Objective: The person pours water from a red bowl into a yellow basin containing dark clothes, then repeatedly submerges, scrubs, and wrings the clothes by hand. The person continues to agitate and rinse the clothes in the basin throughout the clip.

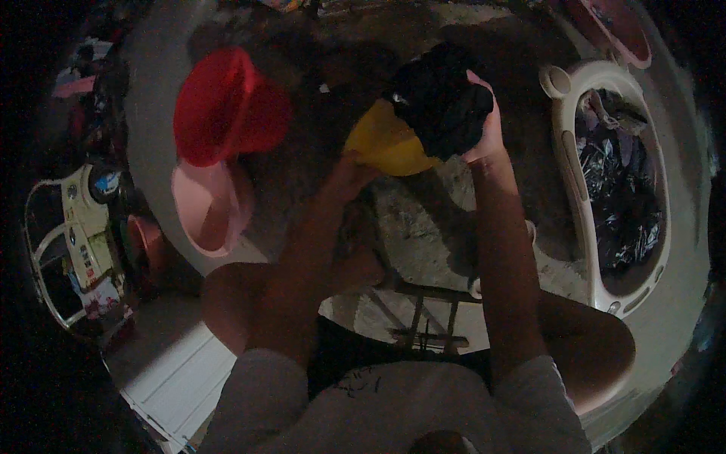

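Observation:
My left hand (pixel 360 167) grips the lower left edge of a yellow bowl-shaped thing (pixel 391 142); the dim light leaves its material unclear. In my right hand (pixel 490 127) is a crumpled black bundle (pixel 442 105), maybe cloth or plastic, held from its right side. My thumb and fingers wrap partly around it, and some of them are hidden behind it. The bundle covers the yellow thing's upper right part, and the two appear to touch. Both arms reach forward over the dark floor (pixel 414 215), between my bent knees.
To the right stands a cream plastic tub (pixel 573 170) holding dark, shiny, crumpled material (pixel 621 187). A red basin (pixel 215 113) and a pink basin (pixel 204 210) are at the left. Farther left is a cream vehicle (pixel 88 244), near a white panel (pixel 181 380). A pink container (pixel 624 34) lies upper right.

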Demonstrator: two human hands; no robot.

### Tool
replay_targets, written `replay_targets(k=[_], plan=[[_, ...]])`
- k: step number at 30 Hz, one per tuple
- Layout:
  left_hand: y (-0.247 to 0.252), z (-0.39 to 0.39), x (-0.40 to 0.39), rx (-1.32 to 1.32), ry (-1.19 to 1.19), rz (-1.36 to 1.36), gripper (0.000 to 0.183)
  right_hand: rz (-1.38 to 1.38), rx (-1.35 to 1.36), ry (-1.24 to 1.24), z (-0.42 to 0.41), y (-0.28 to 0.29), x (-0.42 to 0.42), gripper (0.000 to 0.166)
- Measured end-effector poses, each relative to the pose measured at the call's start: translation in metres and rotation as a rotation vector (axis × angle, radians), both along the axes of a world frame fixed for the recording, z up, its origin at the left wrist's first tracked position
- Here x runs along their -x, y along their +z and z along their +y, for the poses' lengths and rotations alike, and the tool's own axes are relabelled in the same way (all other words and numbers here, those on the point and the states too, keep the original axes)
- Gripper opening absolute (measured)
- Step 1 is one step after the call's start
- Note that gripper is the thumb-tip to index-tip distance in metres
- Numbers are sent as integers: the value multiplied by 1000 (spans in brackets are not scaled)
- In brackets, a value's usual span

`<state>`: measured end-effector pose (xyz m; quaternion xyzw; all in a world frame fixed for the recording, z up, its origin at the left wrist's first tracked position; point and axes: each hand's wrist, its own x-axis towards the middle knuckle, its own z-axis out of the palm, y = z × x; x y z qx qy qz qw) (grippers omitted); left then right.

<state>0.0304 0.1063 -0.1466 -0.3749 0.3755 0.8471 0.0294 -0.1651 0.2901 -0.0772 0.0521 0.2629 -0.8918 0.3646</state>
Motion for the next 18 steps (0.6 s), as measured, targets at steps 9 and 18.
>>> replay_targets(k=[9,18], plan=[[-41,6,-14,-99,186,-52,40,204,-82,56,-20,20,6,42],[-87,23,-42,-291,361,-64,36,224,-47,98,-45,13,15,41]])
